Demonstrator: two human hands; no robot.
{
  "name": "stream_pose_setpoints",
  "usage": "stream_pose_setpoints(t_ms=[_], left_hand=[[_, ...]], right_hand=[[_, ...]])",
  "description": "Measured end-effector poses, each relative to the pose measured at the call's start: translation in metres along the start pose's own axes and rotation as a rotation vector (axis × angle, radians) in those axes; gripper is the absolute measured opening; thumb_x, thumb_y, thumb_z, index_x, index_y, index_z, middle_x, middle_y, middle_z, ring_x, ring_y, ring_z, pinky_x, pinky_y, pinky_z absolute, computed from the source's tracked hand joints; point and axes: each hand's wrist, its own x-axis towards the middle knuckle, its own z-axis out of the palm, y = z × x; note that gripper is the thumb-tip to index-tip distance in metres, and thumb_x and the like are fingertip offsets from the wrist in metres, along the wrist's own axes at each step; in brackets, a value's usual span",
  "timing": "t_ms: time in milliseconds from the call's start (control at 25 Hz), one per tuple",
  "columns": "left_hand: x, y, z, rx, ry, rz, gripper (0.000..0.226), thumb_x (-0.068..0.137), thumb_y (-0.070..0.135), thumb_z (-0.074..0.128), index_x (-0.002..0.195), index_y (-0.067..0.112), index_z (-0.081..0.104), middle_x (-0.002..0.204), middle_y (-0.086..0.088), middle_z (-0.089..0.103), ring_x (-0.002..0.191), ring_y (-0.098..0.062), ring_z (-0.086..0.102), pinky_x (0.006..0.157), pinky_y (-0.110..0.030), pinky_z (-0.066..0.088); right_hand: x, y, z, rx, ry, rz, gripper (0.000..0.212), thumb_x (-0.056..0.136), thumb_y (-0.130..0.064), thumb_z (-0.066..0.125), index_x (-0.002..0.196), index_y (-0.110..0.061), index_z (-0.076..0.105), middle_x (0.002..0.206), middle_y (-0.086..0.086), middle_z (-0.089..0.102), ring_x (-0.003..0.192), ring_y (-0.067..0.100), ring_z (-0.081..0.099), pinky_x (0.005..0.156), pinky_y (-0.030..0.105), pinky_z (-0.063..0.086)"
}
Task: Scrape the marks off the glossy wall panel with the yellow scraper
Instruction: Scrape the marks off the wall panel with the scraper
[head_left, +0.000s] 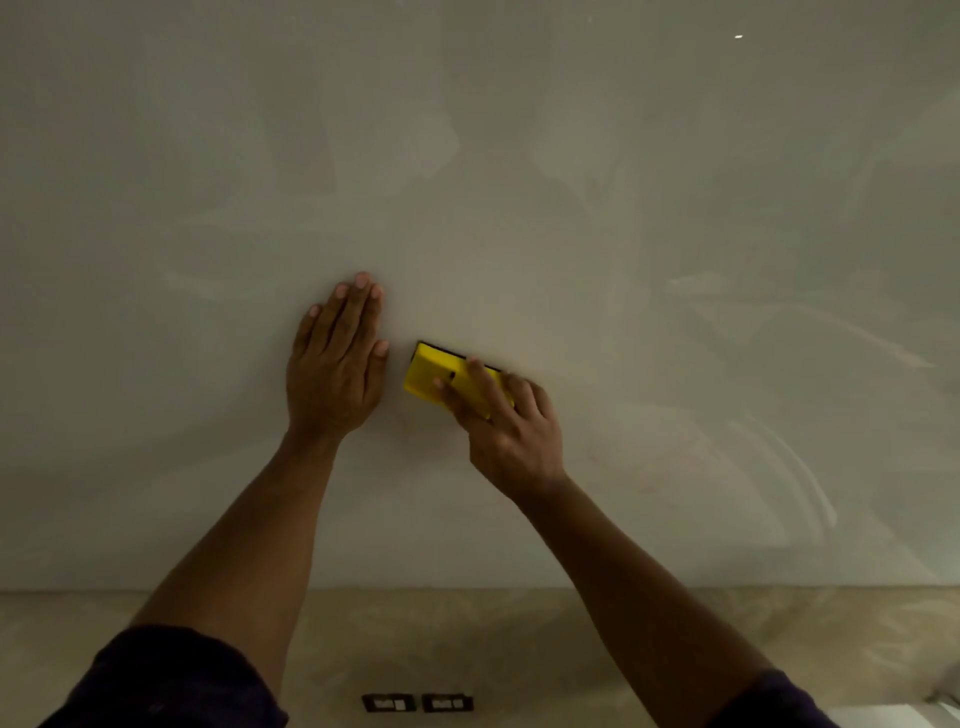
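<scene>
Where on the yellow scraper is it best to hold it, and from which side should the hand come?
Grip the yellow scraper by its flat yellow body, coming from below and to the right, as the right hand does now. The dark working edge runs along the upper side against the glossy wall panel, so fingers should stay behind it. The left hand rests flat on the panel.

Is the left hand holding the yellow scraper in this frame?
No: the left hand lies flat with straight fingers on the glossy wall panel, while the right hand grips the yellow rectangular plastic scraper.
</scene>
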Motion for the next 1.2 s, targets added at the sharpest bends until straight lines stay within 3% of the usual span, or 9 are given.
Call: stream_pose_setpoints(t_ms=[80, 240, 320, 480, 640, 800, 960, 1120, 1200], left_hand=[[-0.008, 0.0, 0.002, 0.004, 0.021, -0.052, 0.057, 0.113, 0.028, 0.031, 0.167, 0.008, 0.024, 0.167, -0.013, 0.037, 0.157, -0.027, 0.029, 0.129, -0.039, 0.019], [-0.022, -0.019, 0.0, 0.009, 0.001, -0.05, 0.059, 0.113, 0.029, 0.031, 0.167, 0.009, 0.02, 0.167, -0.015, 0.038, 0.161, -0.023, 0.022, 0.131, -0.036, 0.013], [-0.029, -0.034, -0.002, 0.019, -0.021, 0.018, 0.059, 0.113, 0.03, 0.031, 0.168, 0.012, 0.018, 0.165, -0.016, 0.041, 0.16, -0.023, 0.021, 0.131, -0.036, 0.012], [-0.037, -0.036, 0.002, 0.031, 0.009, -0.038, 0.06, 0.111, 0.028, 0.033, 0.167, 0.011, 0.02, 0.164, -0.017, 0.043, 0.164, -0.017, 0.01, 0.131, -0.038, 0.011], [-0.039, -0.034, 0.005, 0.022, 0.011, -0.037, 0.06, 0.112, 0.03, 0.03, 0.169, 0.014, 0.016, 0.165, -0.015, 0.042, 0.164, -0.016, 0.009, 0.131, -0.037, 0.01], [-0.042, -0.027, 0.009, 0.028, 0.06, -0.083, 0.061, 0.109, 0.026, 0.035, 0.167, 0.009, 0.023, 0.166, -0.015, 0.04, 0.164, -0.016, 0.009, 0.133, -0.037, 0.01], [-0.042, -0.02, 0.011, 0.014, 0.058, -0.116, 0.062, 0.109, 0.026, 0.036, 0.166, 0.005, 0.024, 0.167, -0.018, 0.038, 0.164, -0.019, 0.006, 0.133, -0.041, 0.008], [-0.05, -0.001, 0.017, -0.009, 0.06, -0.157, 0.064, 0.11, 0.028, 0.033, 0.167, 0.006, 0.016, 0.167, -0.021, 0.035, 0.164, -0.024, 0.006, 0.133, -0.042, 0.009], [-0.057, 0.006, 0.022, -0.019, 0.063, -0.134, 0.066, 0.108, 0.027, 0.036, 0.168, 0.007, 0.015, 0.166, -0.021, 0.037, 0.164, -0.025, 0.006, 0.133, -0.041, 0.01]], right_hand=[[0.006, -0.016, 0.005, 0.036, -0.021, 0.012, 0.055, 0.096, -0.006, 0.054, 0.143, -0.032, 0.063, 0.147, 0.011, 0.061, 0.104, 0.039, 0.06, 0.09, 0.047, 0.048], [-0.005, -0.018, 0.006, 0.026, -0.124, -0.543, 0.046, 0.109, -0.009, 0.036, 0.13, -0.025, 0.074, 0.131, 0.013, 0.072, 0.097, 0.036, 0.07, 0.09, 0.045, 0.057], [-0.004, -0.012, 0.005, 0.01, -0.126, -0.656, 0.042, 0.11, -0.011, 0.039, 0.129, -0.023, 0.075, 0.127, 0.012, 0.073, 0.097, 0.033, 0.072, 0.09, 0.045, 0.058], [-0.006, -0.022, 0.012, 0.003, -0.117, -0.359, 0.052, 0.11, -0.008, 0.029, 0.139, -0.026, 0.068, 0.14, 0.015, 0.066, 0.099, 0.039, 0.068, 0.091, 0.048, 0.054], [-0.037, -0.025, 0.014, 0.019, -0.182, -0.578, 0.039, 0.11, -0.014, 0.042, 0.135, -0.023, 0.071, 0.135, 0.015, 0.069, 0.098, 0.038, 0.069, 0.091, 0.048, 0.057], [-0.04, -0.035, 0.019, 0.012, -0.136, -0.15, 0.057, 0.096, -0.005, 0.043, 0.143, -0.029, 0.064, 0.146, 0.013, 0.061, 0.11, 0.041, 0.057, 0.094, 0.049, 0.049], [-0.062, -0.035, 0.013, -0.016, -0.204, -0.429, 0.051, 0.109, -0.005, 0.032, 0.133, -0.024, 0.073, 0.136, 0.015, 0.068, 0.099, 0.04, 0.07, 0.087, 0.047, 0.059], [-0.054, -0.015, 0.002, -0.076, -0.085, 0.094, 0.054, 0.091, -0.005, 0.067, 0.142, -0.021, 0.065, 0.137, 0.018, 0.065, 0.097, 0.039, 0.066, 0.082, 0.045, 0.05], [-0.057, -0.021, 0.007, -0.074, -0.067, 0.185, 0.049, 0.093, -0.008, 0.07, 0.141, -0.018, 0.065, 0.134, 0.021, 0.062, 0.093, 0.038, 0.062, 0.077, 0.044, 0.047]])
